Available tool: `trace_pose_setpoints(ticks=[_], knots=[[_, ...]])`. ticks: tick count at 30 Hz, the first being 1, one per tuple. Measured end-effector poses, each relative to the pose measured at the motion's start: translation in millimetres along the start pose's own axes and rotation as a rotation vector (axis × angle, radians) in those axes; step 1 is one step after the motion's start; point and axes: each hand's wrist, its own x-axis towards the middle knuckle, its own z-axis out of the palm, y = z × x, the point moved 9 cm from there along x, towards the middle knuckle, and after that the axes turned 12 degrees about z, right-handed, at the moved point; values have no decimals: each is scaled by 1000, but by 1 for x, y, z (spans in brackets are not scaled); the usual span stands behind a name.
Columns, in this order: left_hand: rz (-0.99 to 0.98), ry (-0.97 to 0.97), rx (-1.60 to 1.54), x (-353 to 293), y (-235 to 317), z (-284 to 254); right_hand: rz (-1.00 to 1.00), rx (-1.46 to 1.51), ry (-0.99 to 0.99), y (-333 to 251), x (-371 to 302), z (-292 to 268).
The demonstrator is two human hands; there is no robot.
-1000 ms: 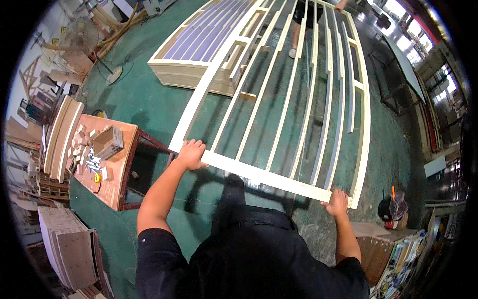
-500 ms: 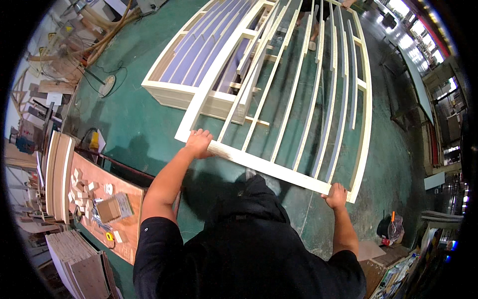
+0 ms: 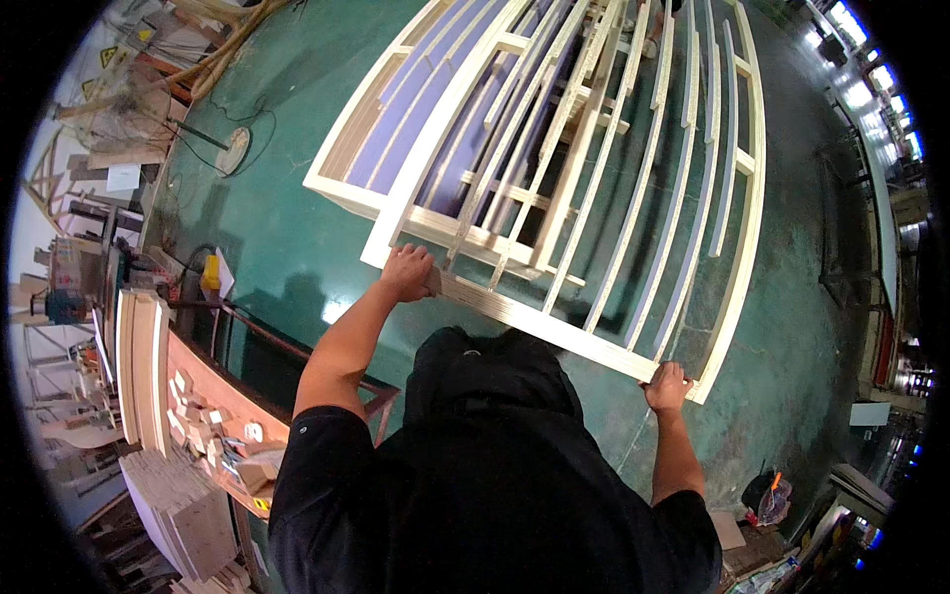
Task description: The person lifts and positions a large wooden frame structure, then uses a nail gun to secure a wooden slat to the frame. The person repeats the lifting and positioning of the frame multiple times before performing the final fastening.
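Note:
Both my hands grip the near rail of a large pale wooden frame [image 3: 534,321] with several long slats running away from me. My left hand [image 3: 408,273] is wrapped round the rail close to its left corner. Near the right corner, my right hand [image 3: 667,386] is closed on the same rail, fingers over the top edge. The held frame is raised above the floor and partly overlaps a lower wooden frame with purple-blue panels [image 3: 404,121]. Whether the two touch is hidden.
On my left stands an orange-brown workbench [image 3: 213,369] with small wood blocks [image 3: 198,414]. Stacked boards [image 3: 178,510] are below it. A round-based stand [image 3: 234,151] is on the green floor. Part of another person [image 3: 650,40] shows beyond the slats. A dark bucket [image 3: 767,498] sits at right.
The held frame has shifted left relative to the lower frame and covers more of it. My hands keep their grip. The other person's hand at the far end is out of sight.

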Motion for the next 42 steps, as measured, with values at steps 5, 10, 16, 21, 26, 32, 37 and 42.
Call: trace_pose_setpoints(ticks=[5,10,16,21,26,32,37,42], knots=[[-21,4,-46,10,-103,-14,-4,2,-4,-102,35,-11],[-74,-141,-63,22,-218,-1,24,-88,-101,-214,67,-9],[-56,-217,-98,34,-330,21,117,-156,-121,-309,98,1],[-85,-248,-143,43,-416,58,186,-101,-204,-401,119,13],[-103,-254,-154,39,-463,72,195,-117,-245,-445,132,29],[-134,-273,-118,35,-500,83,160,-128,-249,-477,137,46],[-120,-216,-135,29,-514,80,193,-124,-279,-494,140,58],[-125,-249,-138,32,-522,94,181,-131,-304,-505,145,71]])
